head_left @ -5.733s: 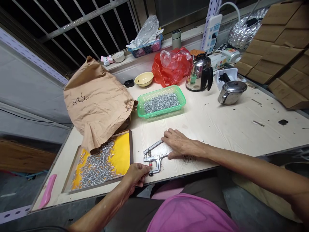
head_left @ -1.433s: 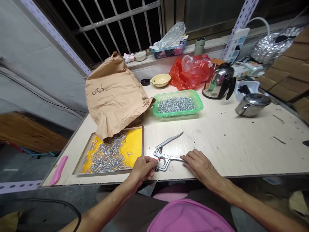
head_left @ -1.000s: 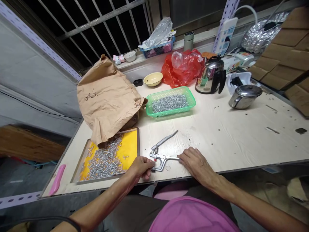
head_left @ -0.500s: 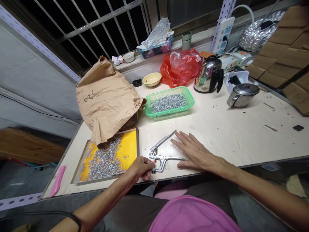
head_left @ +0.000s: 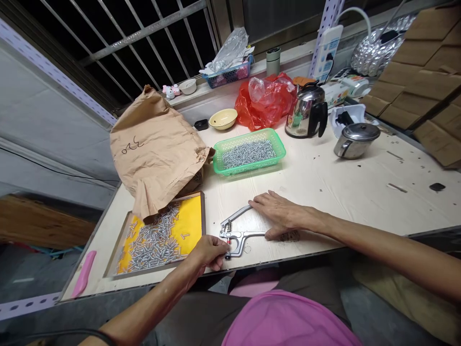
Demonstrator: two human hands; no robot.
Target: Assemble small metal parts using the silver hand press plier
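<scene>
Silver snap-fastener pliers [head_left: 236, 235] lie near the table's front edge, handles spread, with a spring and a bit of red near the jaws. My right hand [head_left: 279, 211] is on the handle ends, fingers over the upper one and thumb at the lower one. At the jaw end, my left hand [head_left: 210, 251] has its thumb and forefinger pinched together; whatever sits between them is hidden. Left of that hand, a shallow tray [head_left: 202, 216] with a yellow bottom holds many small metal pieces [head_left: 154, 245]. More such pieces fill a green basket [head_left: 248, 169] behind the pliers.
A large brown paper bag [head_left: 158, 144] leans over the tray's back. A pink-handled object [head_left: 84, 274] lies at the left edge. Farther back are a cream bowl [head_left: 223, 119], a red plastic bag [head_left: 264, 105], a kettle [head_left: 306, 113] and a lidded metal pot [head_left: 356, 141].
My right hand has moved left onto the handles, and the upper handle has come down a little toward the lower one. My left hand stays pinched at the jaws.
</scene>
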